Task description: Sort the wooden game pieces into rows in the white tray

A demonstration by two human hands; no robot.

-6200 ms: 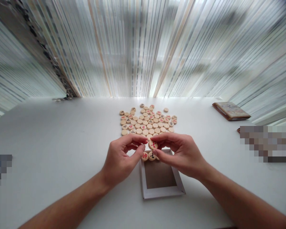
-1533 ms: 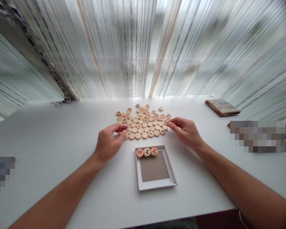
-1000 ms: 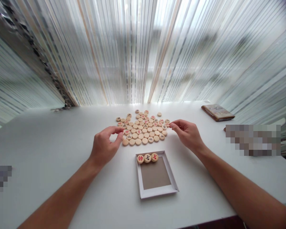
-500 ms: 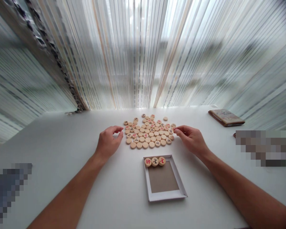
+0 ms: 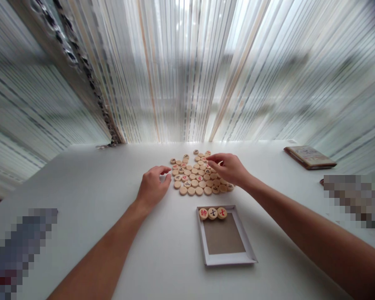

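Many round wooden Chinese chess pieces (image 5: 191, 191) lie in a loose cluster on the white table, some blank side up and others showing red or black characters. My left hand (image 5: 153, 186) rests at the cluster's left edge, thumb and fingers apart and holding nothing. Above the right part of the cluster is my right hand (image 5: 227, 168), its thumb and forefinger slightly apart beside red-marked pieces; whether they touch one is unclear. This hand hides several pieces. Nearer to me stands a shallow box lid (image 5: 228, 259) with three character-side-up pieces (image 5: 213, 213) along its far side.
A brown flat box (image 5: 310, 157) lies at the far right of the table. Blurred-out objects are at the left (image 5: 25, 246) and right edges. A string curtain (image 5: 181, 83) hangs behind the table's far edge, with a beaded strand at left.
My right hand has moved left and away from me, from the cluster's right edge to over its pieces. My left hand stays at the left edge. The whole view has shifted slightly.
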